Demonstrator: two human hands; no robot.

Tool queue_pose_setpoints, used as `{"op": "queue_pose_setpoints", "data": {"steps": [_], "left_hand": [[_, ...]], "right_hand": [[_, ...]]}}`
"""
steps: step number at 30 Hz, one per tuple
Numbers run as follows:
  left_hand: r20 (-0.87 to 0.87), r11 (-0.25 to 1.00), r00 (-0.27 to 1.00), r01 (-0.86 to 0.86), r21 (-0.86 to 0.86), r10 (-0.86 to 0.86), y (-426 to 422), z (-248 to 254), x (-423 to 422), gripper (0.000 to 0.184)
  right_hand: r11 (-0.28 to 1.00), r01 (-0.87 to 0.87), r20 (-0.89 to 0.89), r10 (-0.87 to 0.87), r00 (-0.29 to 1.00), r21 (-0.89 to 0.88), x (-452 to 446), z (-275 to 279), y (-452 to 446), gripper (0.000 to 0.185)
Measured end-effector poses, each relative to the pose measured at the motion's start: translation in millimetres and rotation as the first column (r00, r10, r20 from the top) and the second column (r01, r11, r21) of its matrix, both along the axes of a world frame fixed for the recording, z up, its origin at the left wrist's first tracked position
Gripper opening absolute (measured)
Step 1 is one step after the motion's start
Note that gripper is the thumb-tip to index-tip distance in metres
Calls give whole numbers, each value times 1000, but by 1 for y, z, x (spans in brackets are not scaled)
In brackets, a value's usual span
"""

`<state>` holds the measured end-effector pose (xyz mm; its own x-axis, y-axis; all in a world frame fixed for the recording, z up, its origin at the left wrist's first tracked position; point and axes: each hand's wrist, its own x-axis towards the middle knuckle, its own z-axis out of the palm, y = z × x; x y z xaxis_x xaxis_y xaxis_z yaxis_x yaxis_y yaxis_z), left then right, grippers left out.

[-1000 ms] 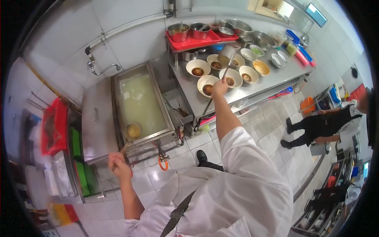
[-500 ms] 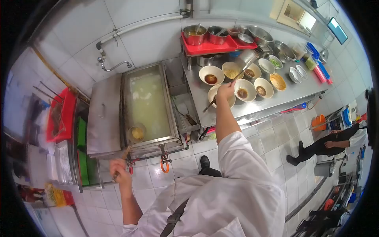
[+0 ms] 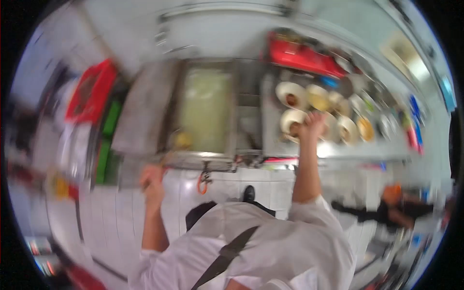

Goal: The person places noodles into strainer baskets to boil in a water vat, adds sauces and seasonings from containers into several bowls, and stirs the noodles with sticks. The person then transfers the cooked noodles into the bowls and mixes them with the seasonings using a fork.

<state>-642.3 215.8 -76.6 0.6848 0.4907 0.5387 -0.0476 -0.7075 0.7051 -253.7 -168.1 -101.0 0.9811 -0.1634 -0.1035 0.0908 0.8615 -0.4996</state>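
Observation:
My left hand (image 3: 153, 178) is closed round the handle of a noodle strainer at the front left of the vat. The basket of that strainer, with yellow noodles (image 3: 183, 140) in it, is at the near left corner of the pale, cloudy liquid (image 3: 205, 108). Over the steel counter, my right hand (image 3: 314, 124) is closed on the long handle of a second strainer, whose basket (image 3: 346, 87) is a grey blur beyond the bowls. Beside this hand stands a bowl with dark sauce (image 3: 290, 116). Another bowl (image 3: 318, 98) holds something yellow, probably noodles. Motion blurs most edges.
Several more bowls stand on the counter (image 3: 333, 151). Behind them is a red tray (image 3: 304, 58) with metal pots. A steel lid (image 3: 145, 106) lies left of the vat, beside a red basket (image 3: 92, 92). Another person (image 3: 394, 205) is at the far right.
The view has swung, so the vat and counter appear further right and more level. My right hand has drawn back close to the near left bowl. The left hand still grips its strainer.

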Motion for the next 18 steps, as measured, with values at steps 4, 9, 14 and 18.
{"op": "queue_pose_setpoints", "data": {"steps": [4,9,14,18], "left_hand": [[270,969,933,247,6,-239,15,-10,5,6],[226,879,921,374,-297,-316,38,1,-2,8],[194,832,888,460,-312,-418,80,10,-10,16],[164,820,867,498,-282,-470,106,19,-13,24]], "right_hand": [[846,-301,-63,305,950,-440,-101,46,111,32],[216,-318,-29,786,618,-923,-109,55,255,32],[8,-65,-19,918,396,-998,-158,159,482,29],[69,-355,-27,965,260,-932,-210,226,646,35]]}}
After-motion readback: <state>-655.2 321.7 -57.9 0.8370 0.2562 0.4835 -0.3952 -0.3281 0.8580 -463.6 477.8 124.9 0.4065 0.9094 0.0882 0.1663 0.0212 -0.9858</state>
